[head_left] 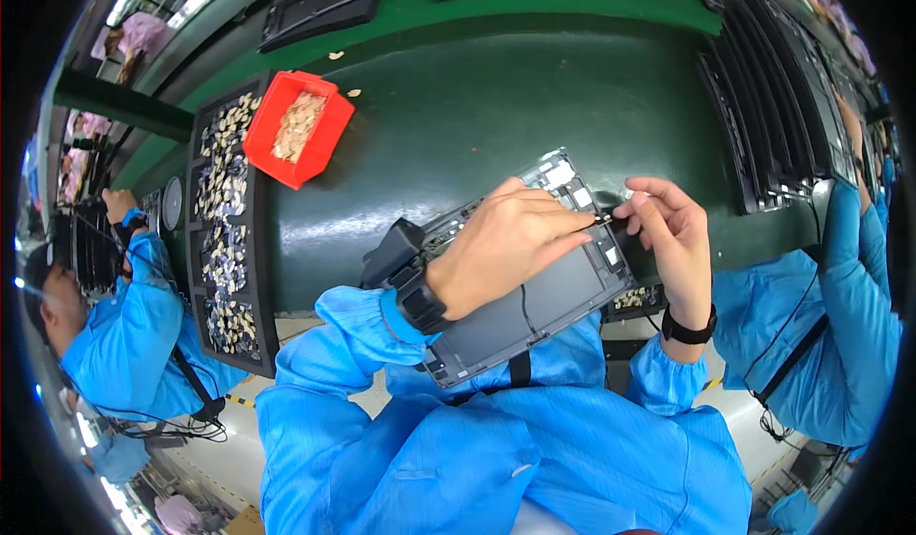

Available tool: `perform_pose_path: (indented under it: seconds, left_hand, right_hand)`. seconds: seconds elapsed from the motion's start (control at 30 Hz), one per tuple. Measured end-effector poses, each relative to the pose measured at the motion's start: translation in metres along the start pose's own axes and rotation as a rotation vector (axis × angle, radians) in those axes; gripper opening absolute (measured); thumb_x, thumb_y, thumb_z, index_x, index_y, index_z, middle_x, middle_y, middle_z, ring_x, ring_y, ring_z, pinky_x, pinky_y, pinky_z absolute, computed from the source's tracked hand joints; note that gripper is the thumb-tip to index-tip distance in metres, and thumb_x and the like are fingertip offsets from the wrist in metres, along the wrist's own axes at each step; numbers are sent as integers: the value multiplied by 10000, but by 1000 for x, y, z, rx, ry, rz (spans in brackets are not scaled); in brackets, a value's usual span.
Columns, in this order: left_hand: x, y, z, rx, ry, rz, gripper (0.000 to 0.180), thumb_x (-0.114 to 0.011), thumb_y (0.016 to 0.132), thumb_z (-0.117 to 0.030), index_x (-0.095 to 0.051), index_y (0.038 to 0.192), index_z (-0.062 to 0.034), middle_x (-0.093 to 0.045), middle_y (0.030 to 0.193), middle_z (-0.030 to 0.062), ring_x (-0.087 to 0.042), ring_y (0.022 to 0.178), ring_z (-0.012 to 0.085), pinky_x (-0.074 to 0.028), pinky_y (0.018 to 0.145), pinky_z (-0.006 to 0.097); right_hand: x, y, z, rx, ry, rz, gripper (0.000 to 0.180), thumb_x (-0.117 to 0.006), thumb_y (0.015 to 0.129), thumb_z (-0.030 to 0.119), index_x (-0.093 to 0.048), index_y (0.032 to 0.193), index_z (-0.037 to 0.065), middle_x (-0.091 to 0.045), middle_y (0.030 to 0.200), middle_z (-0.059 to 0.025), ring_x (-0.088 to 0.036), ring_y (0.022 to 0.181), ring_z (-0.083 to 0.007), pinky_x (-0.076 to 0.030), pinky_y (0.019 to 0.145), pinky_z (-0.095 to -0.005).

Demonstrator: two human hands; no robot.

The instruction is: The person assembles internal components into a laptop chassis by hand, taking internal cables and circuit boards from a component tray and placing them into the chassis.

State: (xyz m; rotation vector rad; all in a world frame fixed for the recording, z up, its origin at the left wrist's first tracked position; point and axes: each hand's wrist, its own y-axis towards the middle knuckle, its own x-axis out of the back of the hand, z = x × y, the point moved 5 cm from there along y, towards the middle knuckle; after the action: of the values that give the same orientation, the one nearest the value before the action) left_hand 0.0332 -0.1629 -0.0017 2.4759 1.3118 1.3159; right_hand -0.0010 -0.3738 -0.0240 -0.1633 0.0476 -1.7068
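The panel [568,292] lies under our left hand [510,239], long axis rising rightward; left fingers [570,222] pinch narrow at its right edge, right fingers [654,218] curl just beside; anything held, we cannot tell.

Wearer's hands: two, one left hand [508,241] and one right hand [671,235].
Wristbands, black: two, one on the left wrist [420,301], one on the right [689,328].
Dark flat panel [563,301] at the hands: one.
Red bin [331,133]: one.
Pale pieces [299,127] in the bin: many, overlapping; exact number cannot be read.
Black tray [260,249]: one, in four sections.
Small pieces [224,190] in the tray: many, not countable.
Loose pieces [354,92] on the tabletop near the bin: two.
Devices [329,10] along the far edge: two.
Upright panels [778,96] at right: several; overlap prevents an exact count.
Nearest co-workers: two, one left [143,306], one right [811,316].
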Motion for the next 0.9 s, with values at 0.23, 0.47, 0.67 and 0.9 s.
perform_pose_path:
  seconds: [0.23, 0.47, 0.67, 0.9]
  left_hand:
    - [-9, 0, -12, -51, 71, 72, 201, -822, 871, -193, -823, 1041, -85, -791, 1012, 30, -705, 934, 181, -472, 823, 336]
    - [-10, 0, -11, -104, 138, 16, 153, -826, 852, -158, -804, 984, -86, -765, 1005, 6, -681, 927, 192, -472, 798, 334]
    - [-16, 3, -13, -122, 202, 33, 149, -823, 844, -156, -805, 980, -98, -742, 972, 0, -666, 920, 190, -470, 794, 339]
    - [-22, 1, -13, -67, 181, -44, 128, -810, 849, -157, -814, 973, -126, -724, 1073, 11, -655, 1025, 191, -457, 854, 353]
  right_hand:
    - [1, -11, -26, 15, -63, 16, 211, -694, 1034, 117, -722, 1186, -28, -772, 954, -77, -683, 872, -82, -514, 760, -230]
    - [2, -11, -28, 22, -38, 5, 194, -693, 1033, 106, -730, 1168, -29, -769, 950, -78, -680, 862, -84, -519, 771, -232]
    - [0, -11, -26, 15, -45, -9, 196, -701, 1029, 113, -735, 1167, -22, -770, 951, -70, -678, 863, -78, -508, 746, -225]
    - [-4, -13, -29, -14, -101, 11, 196, -696, 1032, 121, -743, 1149, -29, -760, 904, -50, -659, 803, -64, -493, 681, -226]
